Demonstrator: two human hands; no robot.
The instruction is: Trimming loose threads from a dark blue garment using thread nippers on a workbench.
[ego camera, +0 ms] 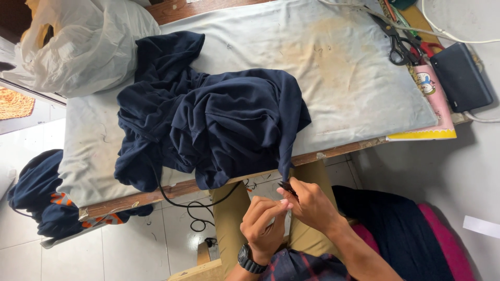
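A: Bag (83,47), white plastic, far left on the padded table (354,88); navy garment (219,119) heaped mid-table, one corner hanging off the near edge.

B: Hands?

A: Left hand (263,224) and right hand (312,205) pinch that corner together, fingers closed on a small dark tool, likely a thread snip. Scissors (398,47) lie unused, far right.

B: Progress?

A: Trimming underway, I'd judge; most of the garment not yet gone over.

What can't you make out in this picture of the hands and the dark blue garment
Head view:
- The small dark object between the fingers: mostly covered by the right hand and left hand, too small to identify.
- The navy garment: bunched folds hide its shape.
- The scissors: tips cut off by the top edge.
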